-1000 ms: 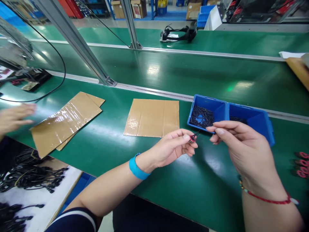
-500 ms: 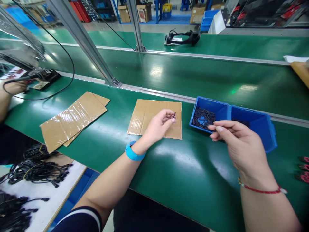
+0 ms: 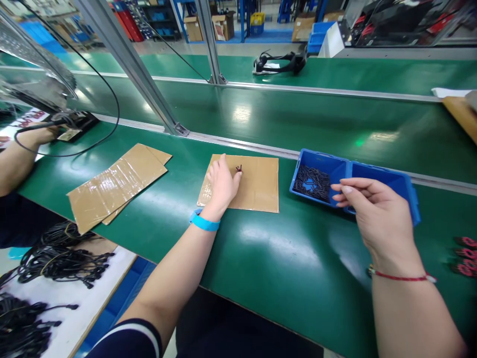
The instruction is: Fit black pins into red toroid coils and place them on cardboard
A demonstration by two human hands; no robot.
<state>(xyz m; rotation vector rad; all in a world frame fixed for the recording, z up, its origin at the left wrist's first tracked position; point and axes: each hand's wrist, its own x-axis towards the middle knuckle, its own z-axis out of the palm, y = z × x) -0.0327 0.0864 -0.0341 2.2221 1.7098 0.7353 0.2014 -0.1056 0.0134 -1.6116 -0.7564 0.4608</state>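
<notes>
My left hand point(image 3: 222, 184) is over the left part of a cardboard sheet point(image 3: 261, 185), its fingers apart from the thumb. A small dark-and-red part point(image 3: 239, 169) sits on the sheet right by the thumb tip. My right hand point(image 3: 383, 214) is in front of the right blue bin point(image 3: 404, 186), thumb and fingertips pinched together; anything between them is too small to make out. The left blue bin point(image 3: 307, 198) holds many short black pieces point(image 3: 318, 183). The right bin's contents are hidden behind my hand.
Two overlapping cardboard sheets point(image 3: 119, 186) lie to the left. Red-and-black parts point(image 3: 465, 256) sit at the right edge. Black cables point(image 3: 55, 258) lie lower left. Another person's hand point(image 3: 46, 134) is at the far left. A metal post point(image 3: 137, 74) rises behind the sheets.
My left hand has moved left over the sheet and its fingers have opened from the small part, which now rests on the cardboard. My right hand, still pinched, has shifted slightly.
</notes>
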